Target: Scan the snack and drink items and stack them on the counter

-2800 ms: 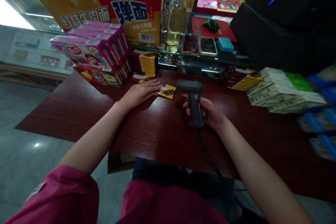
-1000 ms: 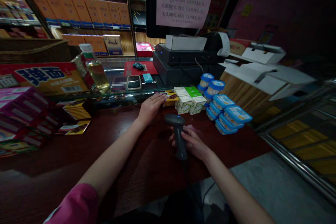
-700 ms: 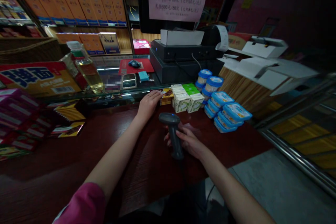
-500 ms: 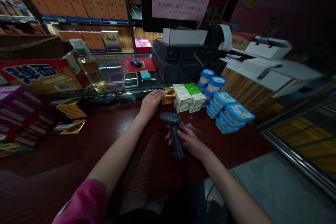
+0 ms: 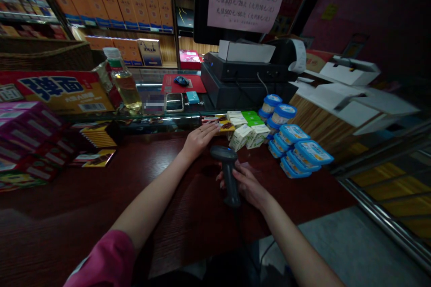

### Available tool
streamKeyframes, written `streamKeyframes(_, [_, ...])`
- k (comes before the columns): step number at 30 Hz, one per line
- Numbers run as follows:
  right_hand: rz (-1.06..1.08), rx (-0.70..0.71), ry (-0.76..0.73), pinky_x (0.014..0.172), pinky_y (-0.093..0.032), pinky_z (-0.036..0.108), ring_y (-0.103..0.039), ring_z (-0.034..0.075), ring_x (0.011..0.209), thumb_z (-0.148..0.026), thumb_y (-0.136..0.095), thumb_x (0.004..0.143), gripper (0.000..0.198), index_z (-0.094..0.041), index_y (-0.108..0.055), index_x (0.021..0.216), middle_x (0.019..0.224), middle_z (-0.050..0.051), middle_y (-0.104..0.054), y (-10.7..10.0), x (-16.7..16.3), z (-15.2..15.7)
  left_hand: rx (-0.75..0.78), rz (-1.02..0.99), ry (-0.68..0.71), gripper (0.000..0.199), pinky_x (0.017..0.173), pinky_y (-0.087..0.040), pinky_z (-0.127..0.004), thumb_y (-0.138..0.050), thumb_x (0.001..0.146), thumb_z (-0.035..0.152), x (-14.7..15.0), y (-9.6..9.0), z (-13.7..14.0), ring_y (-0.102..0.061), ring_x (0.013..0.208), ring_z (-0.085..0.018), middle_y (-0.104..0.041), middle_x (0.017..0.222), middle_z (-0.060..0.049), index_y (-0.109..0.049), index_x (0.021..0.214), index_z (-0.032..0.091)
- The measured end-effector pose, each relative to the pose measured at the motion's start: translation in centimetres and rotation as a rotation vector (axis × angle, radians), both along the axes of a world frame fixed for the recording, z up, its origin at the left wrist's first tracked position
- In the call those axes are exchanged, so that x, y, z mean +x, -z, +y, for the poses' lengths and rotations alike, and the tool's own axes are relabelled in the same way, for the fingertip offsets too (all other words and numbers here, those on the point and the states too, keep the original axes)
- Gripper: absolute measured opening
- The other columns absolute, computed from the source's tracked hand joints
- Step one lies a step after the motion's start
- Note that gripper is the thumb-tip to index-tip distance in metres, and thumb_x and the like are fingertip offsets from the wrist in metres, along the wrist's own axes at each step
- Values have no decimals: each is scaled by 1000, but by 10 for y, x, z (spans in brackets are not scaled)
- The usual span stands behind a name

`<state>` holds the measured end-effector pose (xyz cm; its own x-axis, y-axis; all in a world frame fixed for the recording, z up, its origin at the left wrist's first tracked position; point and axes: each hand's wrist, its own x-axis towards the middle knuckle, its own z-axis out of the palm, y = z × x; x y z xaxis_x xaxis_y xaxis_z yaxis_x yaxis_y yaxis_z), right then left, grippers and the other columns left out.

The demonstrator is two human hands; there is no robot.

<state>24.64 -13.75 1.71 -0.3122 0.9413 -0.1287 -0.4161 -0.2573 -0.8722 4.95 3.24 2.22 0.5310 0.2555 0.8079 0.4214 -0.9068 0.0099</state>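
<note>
My left hand [image 5: 201, 139] reaches to the counter's far side, fingers stretched out over flat yellow-and-brown packs [image 5: 226, 124] that look like chocolate bars. The packs press up to a cluster of small white-and-green boxes [image 5: 241, 136], and a front box stands askew. In my right hand [image 5: 247, 183] is a dark barcode scanner [image 5: 229, 178], held upright by its grip above the counter, its head toward the left. Something thin and pale shows behind the scanner, too unclear to name. Blue-lidded tubs [image 5: 281, 114] and flat blue-lidded containers [image 5: 292, 133] stand stacked right of the boxes.
At left stand purple and red boxes [image 5: 28, 132], more yellow-and-brown packs [image 5: 97, 133] and a bottle [image 5: 125, 85]. A phone [image 5: 175, 102] and a mouse [image 5: 181, 80] lie on the glass counter. A black cash drawer [image 5: 242, 92] stands behind the boxes. The scanner's cable [image 5: 245, 249] hangs down.
The view has shifted slightly. My left hand has moved a little right with the packs, and a front white-and-green box has turned askew. The scanner stays in my right hand.
</note>
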Motion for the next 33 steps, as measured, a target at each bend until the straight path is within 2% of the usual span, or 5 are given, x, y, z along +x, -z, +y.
streamKeyframes(11, [19,10,22,73,-57,29,-75,19,80,-42,-80,88,43,-17,-72,122,101,12,-78,1,1,1,-145,-62,27,34,120,-48,-47,-42,107,18,-1,4,24,-62,134,-19,-70,137,-12,-66,130,16])
streamKeyframes(17, [22,8,70,74,-57,29,-74,18,81,-43,-78,89,44,-18,-73,124,103,11,-78,0,6,5,-236,-40,-84,33,119,-47,-50,-46,104,19,-8,5,36,-63,133,-22,-70,136,-12,-67,129,18])
streamKeyframes(23, [26,0,2,75,-57,28,-74,18,80,-47,-81,85,48,-16,-75,121,99,10,-79,-3,17,31,-220,69,-149,34,122,-41,-54,-47,101,13,-5,-6,41,-57,140,-25,-70,137,-13,-65,130,15])
streamKeyframes(29, [12,19,-46,78,-57,27,-73,17,80,-48,-81,84,49,-14,-76,118,97,10,-79,-3,16,70,-181,155,-231,51,123,-39,-52,-49,99,14,-17,-17,16,-48,147,-28,-53,156,-12,-52,150,19])
streamKeyframes(33, [-3,-5,-118,73,-58,28,-72,18,77,-47,-84,80,52,-13,-75,117,96,10,-78,-5,10,91,-143,141,-289,52,123,-39,-46,-44,102,15,-73,-7,-29,-47,148,-24,-52,158,-8,-49,153,22])
